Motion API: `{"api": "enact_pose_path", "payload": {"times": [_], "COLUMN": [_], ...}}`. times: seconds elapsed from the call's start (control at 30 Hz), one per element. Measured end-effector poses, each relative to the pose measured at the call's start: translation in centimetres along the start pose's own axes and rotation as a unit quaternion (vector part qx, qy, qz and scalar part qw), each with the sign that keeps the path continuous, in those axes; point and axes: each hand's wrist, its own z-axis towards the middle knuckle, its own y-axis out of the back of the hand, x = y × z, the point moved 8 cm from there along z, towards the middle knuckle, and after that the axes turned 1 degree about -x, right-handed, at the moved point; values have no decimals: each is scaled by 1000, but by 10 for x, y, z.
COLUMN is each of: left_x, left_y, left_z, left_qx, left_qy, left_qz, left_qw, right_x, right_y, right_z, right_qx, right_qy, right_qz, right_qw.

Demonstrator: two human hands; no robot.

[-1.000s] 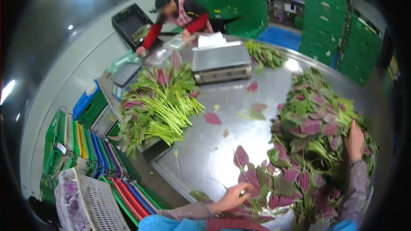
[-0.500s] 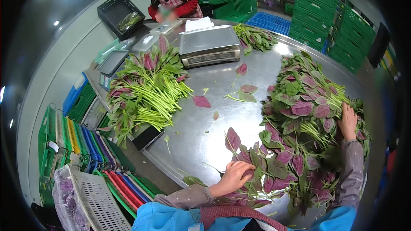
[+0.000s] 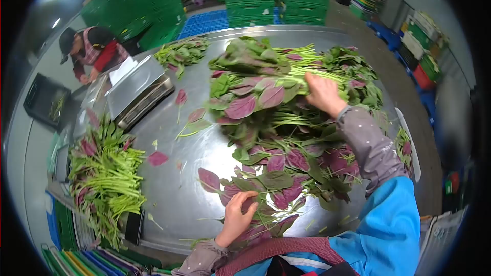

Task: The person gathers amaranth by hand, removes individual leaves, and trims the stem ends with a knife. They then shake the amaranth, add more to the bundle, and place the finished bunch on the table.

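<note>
My right hand [image 3: 325, 93] is closed round the pale green stems of a red-and-green amaranth bunch [image 3: 266, 94], on top of a heap of the same greens on the steel table. The bunch's leaves point left and are partly blurred. Nearer my body, my left hand [image 3: 238, 219] has its fingers curled towards the thumb, low over loose amaranth leaves [image 3: 279, 179]. A purplish leaf shows by those fingertips; whether they pinch it is hard to see. Further left lies a big pile of amaranth [image 3: 105, 174] with its stems turned to the right.
A weighing scale [image 3: 140, 92] stands at the table's [image 3: 176, 199] left side, with a small amaranth bunch [image 3: 181, 53] behind it. Across the corner works another person [image 3: 97, 51]. Green crates [image 3: 250, 0] are stacked beyond the far edge; a black crate [image 3: 46, 99] sits far left.
My view has swung to the right. My right hand has gone from resting at the heap's stem side to gripping a bunch. My left hand stays over the loose leaves.
</note>
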Motion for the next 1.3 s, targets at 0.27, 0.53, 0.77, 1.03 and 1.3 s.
{"api": "enact_pose_path", "payload": {"times": [0.27, 0.53, 0.77, 1.03, 1.3], "left_x": [-30, -10, -3, -22, -23], "left_y": [-78, -138, -146, -131, -130], "left_z": [119, 214, 218, 209, 213], "left_qx": [139, 65, 58, 36, 25], "left_qy": [153, 242, 231, 228, 220], "left_qz": [-477, -682, -753, -732, -700], "left_qw": [854, 688, 613, 641, 679], "right_x": [45, 63, -1, 4, 18], "right_y": [40, 46, 43, 35, 46], "right_z": [-40, -73, -26, -32, -35], "right_qx": [-127, -27, -85, -91, 76], "right_qy": [-22, 61, 35, 47, 65], "right_qz": [114, 139, 128, 87, 192], "right_qw": [985, 988, 988, 991, 976]}}
